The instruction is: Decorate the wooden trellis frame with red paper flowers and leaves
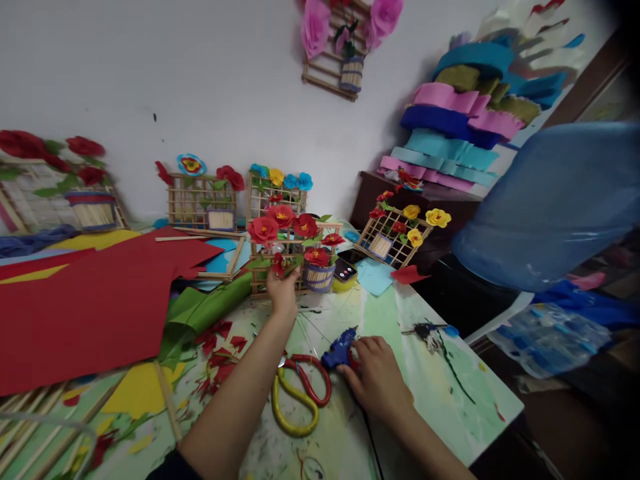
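Observation:
My left hand [283,292] reaches to the front of a small wooden trellis [254,265] covered in red paper flowers [306,227]. Its fingers are closed at a small dark red paper flower [278,263] low on the lattice; leaves partly hide the fingertips. A little basket of pale sticks [319,279] is fixed at the trellis's right side. My right hand [383,381] lies low over the table, thumb and fingers around the handle of a blue hot glue gun [339,348]. Scissors with one red and one yellow handle [296,408] lie between my arms.
Red paper sheets [90,313], a green paper roll [210,307] and wooden sticks [45,427] cover the left. Behind stand more flower trellises [201,200], one leaning at right [393,233]. A phone [345,269] lies beside the basket. Past the table's right edge is a blue plastic-covered object [545,200].

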`<state>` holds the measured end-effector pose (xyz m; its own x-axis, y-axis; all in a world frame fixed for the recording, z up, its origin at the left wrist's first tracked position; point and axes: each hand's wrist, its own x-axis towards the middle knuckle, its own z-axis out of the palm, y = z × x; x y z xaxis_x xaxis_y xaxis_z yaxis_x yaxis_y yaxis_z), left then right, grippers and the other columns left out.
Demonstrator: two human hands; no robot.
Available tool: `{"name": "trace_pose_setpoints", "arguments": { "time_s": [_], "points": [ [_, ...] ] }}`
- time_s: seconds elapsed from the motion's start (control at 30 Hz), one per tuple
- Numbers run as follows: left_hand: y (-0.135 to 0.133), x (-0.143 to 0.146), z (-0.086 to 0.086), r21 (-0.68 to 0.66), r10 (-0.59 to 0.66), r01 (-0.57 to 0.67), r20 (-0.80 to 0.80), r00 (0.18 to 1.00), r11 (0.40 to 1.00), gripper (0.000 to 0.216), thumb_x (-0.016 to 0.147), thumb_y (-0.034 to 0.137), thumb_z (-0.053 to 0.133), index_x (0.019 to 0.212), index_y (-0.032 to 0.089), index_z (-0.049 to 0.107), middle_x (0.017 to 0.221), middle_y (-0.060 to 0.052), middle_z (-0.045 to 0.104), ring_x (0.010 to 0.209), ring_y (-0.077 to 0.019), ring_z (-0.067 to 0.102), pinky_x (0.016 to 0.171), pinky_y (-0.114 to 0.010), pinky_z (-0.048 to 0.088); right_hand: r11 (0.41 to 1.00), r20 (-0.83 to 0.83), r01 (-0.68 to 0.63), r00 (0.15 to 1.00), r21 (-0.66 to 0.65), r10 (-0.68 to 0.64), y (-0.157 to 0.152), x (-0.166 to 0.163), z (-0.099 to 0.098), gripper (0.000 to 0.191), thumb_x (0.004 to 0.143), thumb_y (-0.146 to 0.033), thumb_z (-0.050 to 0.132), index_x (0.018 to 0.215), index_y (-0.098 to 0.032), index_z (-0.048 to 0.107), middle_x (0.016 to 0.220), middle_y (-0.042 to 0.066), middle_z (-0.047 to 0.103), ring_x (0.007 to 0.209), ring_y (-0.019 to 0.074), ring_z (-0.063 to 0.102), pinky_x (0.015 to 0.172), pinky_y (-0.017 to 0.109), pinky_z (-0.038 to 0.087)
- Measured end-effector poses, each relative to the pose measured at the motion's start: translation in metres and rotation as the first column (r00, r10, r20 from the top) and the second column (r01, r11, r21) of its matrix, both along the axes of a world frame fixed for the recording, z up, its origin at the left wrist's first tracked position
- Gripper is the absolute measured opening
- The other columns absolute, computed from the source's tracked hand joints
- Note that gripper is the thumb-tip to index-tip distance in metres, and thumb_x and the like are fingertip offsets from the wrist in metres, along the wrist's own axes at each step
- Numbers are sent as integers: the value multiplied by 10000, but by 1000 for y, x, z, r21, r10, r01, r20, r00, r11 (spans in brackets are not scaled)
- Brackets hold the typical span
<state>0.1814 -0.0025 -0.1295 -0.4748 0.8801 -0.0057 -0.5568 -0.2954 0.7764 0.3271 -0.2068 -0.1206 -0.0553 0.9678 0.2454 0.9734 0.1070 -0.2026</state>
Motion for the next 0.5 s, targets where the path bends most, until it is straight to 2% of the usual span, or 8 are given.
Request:
{"name": "trace_pose_setpoints", "arguments": {
  "time_s": [0.17, 0.3, 0.4, 0.5],
  "points": [
    [-22, -12, 17, -85, -127, 128, 17, 992, 988, 277, 602, 19, 709, 804, 153, 574, 699, 30, 646, 575, -72, 595, 588, -187, 449, 994, -5, 45, 999, -99, -46, -10, -3, -13, 412, 804, -424, 646, 1073, -113, 612, 1032, 135, 635, 993, 295, 525, 946, 417, 359],
    [-49, -22, 27, -146, -292, 309, 129, 948, 940, 252, 639, -18, 704, 795, 140, 584, 693, -6, 668, 570, -65, 608, 563, -156, 455, 988, 25, 64, 998, -142, -61, -9, -5, -14, 331, 812, -413, 622, 979, -127, 626, 947, 122, 643, 937, 297, 541, 856, 388, 387],
    [-69, -29, 32, -185, -400, 436, 200, 894, 881, 224, 665, -28, 693, 779, 140, 598, 723, -24, 683, 575, -55, 614, 549, -132, 468, 992, 33, 54, 998, -116, -50, -8, -5, -14, 268, 804, -392, 624, 905, -144, 621, 890, 112, 648, 894, 283, 553, 812, 365, 392],
    [-84, -35, 34, -212, -444, 482, 205, 872, 850, 210, 664, -28, 690, 752, 148, 614, 743, -25, 691, 589, -49, 621, 561, -122, 482, 998, 2, 28, 1000, -61, -28, -9, 0, -9, 177, 821, -323, 587, 839, -149, 616, 829, 112, 649, 852, 268, 566, 788, 360, 404]
  ]
}}
